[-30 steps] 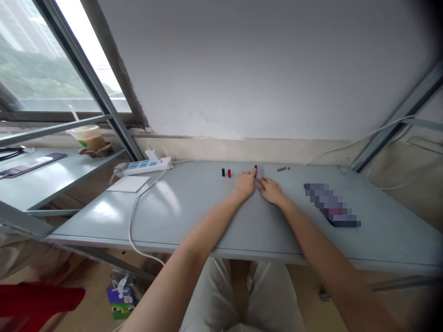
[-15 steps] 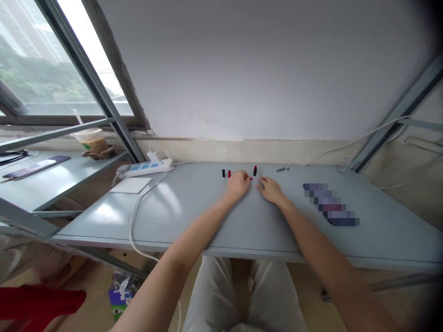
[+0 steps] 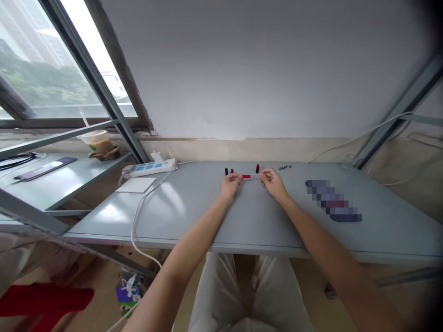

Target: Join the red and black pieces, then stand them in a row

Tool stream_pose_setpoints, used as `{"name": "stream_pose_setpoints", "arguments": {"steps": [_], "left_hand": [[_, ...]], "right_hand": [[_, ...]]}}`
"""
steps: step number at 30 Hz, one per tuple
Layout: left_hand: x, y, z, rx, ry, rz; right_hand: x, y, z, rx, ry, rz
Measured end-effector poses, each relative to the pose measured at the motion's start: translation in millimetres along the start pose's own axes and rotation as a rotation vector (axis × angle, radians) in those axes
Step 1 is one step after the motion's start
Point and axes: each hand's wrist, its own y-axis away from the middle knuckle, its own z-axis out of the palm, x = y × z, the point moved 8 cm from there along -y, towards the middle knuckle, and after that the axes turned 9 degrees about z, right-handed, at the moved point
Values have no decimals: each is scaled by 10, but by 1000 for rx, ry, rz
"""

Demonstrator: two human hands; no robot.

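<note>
My left hand (image 3: 230,185) pinches the left end of a short red stick (image 3: 246,176). A pale, see-through tube (image 3: 255,176) lies in line with it, its right end between the fingertips of my right hand (image 3: 272,182). Stick and tube meet end to end; whether they are joined I cannot tell. Just behind my left hand stand a small black cylinder (image 3: 226,171) and a small red cylinder (image 3: 232,171). A red-and-black cylinder (image 3: 257,168) stands upright behind the tube. Several tiny dark pieces (image 3: 284,168) lie to the right, near the wall.
A pixelated dark blue item (image 3: 334,202) lies on the grey desk (image 3: 256,221) at right. At left are a white power strip (image 3: 152,168), a white flat square (image 3: 135,185) and a trailing white cable (image 3: 134,216). A drink cup (image 3: 100,144) and phone (image 3: 45,168) rest on the neighbouring shelf.
Both hands have lifted slightly and turned to face each other. The red stick and pale tube now show lined up between them. The view has shifted a little.
</note>
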Motion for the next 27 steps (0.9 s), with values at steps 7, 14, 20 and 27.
{"name": "stream_pose_setpoints", "arguments": {"steps": [7, 14, 20, 27], "left_hand": [[6, -2, -69, 34, 29, -34], [3, 37, 96, -128, -9, -35], [-16, 1, 52, -81, 12, -35], [-1, 17, 93, -129, 9, -27]], "right_hand": [[-6, 8, -22, -24, -88, 78], [-10, 38, 76, -109, -114, 118], [73, -12, -24, -6, -106, 180], [90, -10, -19, -39, -184, 169]]}}
